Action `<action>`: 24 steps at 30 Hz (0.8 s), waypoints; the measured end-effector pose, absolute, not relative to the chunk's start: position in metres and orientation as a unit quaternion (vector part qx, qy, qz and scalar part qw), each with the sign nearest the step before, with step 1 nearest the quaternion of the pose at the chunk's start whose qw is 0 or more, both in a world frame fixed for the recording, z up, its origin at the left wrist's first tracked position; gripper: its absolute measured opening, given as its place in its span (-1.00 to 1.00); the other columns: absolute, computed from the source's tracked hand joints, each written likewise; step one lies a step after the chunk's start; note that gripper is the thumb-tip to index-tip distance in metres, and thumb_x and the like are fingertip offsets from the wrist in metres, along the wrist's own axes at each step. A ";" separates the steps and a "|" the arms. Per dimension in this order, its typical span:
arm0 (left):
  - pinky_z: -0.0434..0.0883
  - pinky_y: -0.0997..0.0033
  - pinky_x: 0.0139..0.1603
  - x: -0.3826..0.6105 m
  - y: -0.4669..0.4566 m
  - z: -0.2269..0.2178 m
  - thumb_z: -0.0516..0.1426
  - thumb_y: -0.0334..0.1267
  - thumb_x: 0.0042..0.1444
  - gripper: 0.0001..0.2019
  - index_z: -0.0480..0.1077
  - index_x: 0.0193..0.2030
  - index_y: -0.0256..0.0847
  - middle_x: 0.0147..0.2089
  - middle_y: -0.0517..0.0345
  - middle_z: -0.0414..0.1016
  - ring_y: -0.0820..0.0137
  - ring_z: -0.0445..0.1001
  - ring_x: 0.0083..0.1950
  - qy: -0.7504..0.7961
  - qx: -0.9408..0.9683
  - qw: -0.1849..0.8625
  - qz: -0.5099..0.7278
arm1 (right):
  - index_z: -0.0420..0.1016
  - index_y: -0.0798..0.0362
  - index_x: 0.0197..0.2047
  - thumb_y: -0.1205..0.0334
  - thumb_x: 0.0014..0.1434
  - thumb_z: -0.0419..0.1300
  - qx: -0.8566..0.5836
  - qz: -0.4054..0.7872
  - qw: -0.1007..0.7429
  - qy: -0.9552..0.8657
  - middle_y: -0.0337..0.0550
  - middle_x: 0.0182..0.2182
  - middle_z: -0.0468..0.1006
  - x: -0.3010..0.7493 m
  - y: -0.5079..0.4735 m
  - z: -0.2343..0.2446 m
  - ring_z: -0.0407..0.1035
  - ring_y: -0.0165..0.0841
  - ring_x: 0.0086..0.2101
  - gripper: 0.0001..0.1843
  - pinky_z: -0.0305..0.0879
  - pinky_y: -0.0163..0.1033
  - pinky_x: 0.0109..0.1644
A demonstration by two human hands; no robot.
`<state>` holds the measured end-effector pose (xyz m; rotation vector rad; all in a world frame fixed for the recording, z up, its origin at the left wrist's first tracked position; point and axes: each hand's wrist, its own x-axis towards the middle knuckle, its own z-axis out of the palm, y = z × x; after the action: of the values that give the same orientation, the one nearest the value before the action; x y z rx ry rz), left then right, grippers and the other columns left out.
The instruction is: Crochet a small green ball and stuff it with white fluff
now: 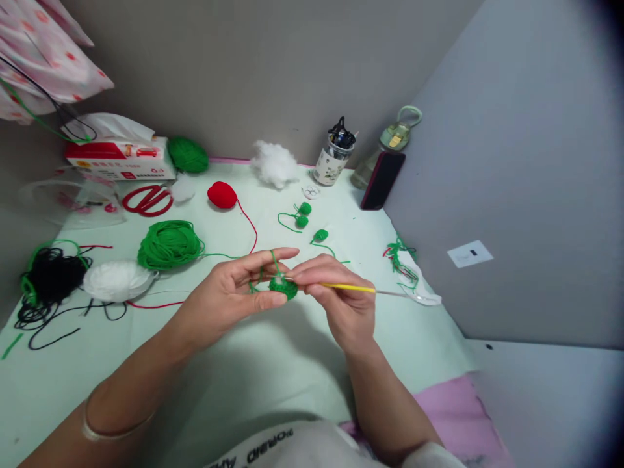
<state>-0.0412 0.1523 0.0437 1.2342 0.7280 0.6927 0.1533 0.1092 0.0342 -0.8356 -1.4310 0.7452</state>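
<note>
Between the thumb and fingers of my left hand point(227, 289) is a small green crochet piece point(283, 286), with some white showing at its top. Green yarn loops over my raised left index finger and runs down to the piece. My right hand point(341, 299) is closed around a crochet hook point(348, 287) with a yellow grip. The hook's tip meets the upper edge of the piece, partly hidden by my fingers. A strand leads left toward a green yarn ball point(170, 245). Beyond my hands lie small green crocheted balls point(302, 221) and a separate one point(320, 236) with yarn tails.
At left are black yarn point(58, 276), white yarn point(118, 281), red scissors point(147, 201) and a tissue pack point(121, 158). Along the back stand red yarn point(222, 195), white stuffing point(274, 164), a jar point(333, 161), a bottle point(365, 170) and a phone point(383, 181). Yarn scraps point(407, 273) lie right.
</note>
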 end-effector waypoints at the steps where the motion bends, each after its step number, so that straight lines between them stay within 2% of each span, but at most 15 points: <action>1: 0.41 0.26 0.17 -0.040 0.151 0.043 0.38 -0.25 0.11 -0.46 0.51 0.26 0.04 0.01 0.11 0.62 0.21 0.50 0.12 0.335 0.553 0.694 0.317 | 0.70 -0.11 -0.13 0.26 0.34 0.27 -0.367 0.300 0.609 -0.637 -0.16 -0.25 0.74 0.153 0.109 0.034 0.60 -0.25 -0.18 -0.85 0.56 -0.06 -0.11; 4: 0.42 0.27 0.13 -0.037 0.147 0.042 0.39 -0.24 0.09 -0.44 0.52 0.26 0.05 0.00 0.11 0.59 0.23 0.49 0.07 0.347 0.547 0.696 0.311 | 0.69 -0.10 -0.09 0.30 0.34 0.25 -0.369 0.263 0.606 -0.653 -0.17 -0.24 0.75 0.152 0.109 0.035 0.61 -0.25 -0.19 -0.82 0.54 -0.03 -0.06; 7: 0.42 0.28 0.11 -0.036 0.146 0.043 0.40 -0.22 0.09 -0.43 0.51 0.27 0.10 -0.03 0.13 0.56 0.24 0.50 0.04 0.339 0.536 0.715 0.295 | 0.68 -0.09 -0.09 0.31 0.34 0.25 -0.364 0.272 0.630 -0.629 -0.15 -0.24 0.75 0.151 0.109 0.034 0.60 -0.27 -0.21 -0.82 0.55 -0.09 -0.14; 10: 0.41 0.28 0.13 -0.036 0.146 0.047 0.41 -0.18 0.08 -0.40 0.49 0.29 0.16 -0.03 0.15 0.55 0.24 0.51 0.04 0.338 0.526 0.724 0.292 | 0.68 -0.05 -0.15 0.17 0.34 0.27 -0.369 0.339 0.635 -0.588 -0.12 -0.25 0.74 0.151 0.109 0.032 0.59 -0.30 -0.29 -0.86 0.53 -0.17 -0.28; 13: 0.41 0.27 0.14 -0.037 0.146 0.052 0.42 -0.15 0.06 -0.38 0.47 0.30 0.15 0.01 0.14 0.55 0.22 0.52 0.06 0.351 0.520 0.724 0.287 | 0.64 -0.01 -0.19 0.06 0.33 0.27 -0.369 0.402 0.632 -0.550 -0.11 -0.28 0.72 0.152 0.109 0.032 0.54 -0.34 -0.37 -0.80 0.51 -0.20 -0.33; 24: 0.34 0.29 0.07 -0.040 0.147 0.054 0.40 -0.09 0.09 -0.40 0.46 0.30 0.19 -0.08 0.20 0.45 0.28 0.46 -0.01 0.385 0.563 0.677 0.275 | 0.59 0.02 -0.13 0.18 0.41 0.18 -0.338 0.440 0.614 -0.561 -0.11 -0.23 0.71 0.158 0.105 0.038 0.55 -0.38 -0.33 -0.83 0.51 -0.23 -0.25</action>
<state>-0.0400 0.1472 0.0539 1.2657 0.8653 0.6183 0.1579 0.1054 0.0379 -0.7784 -1.2942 1.0152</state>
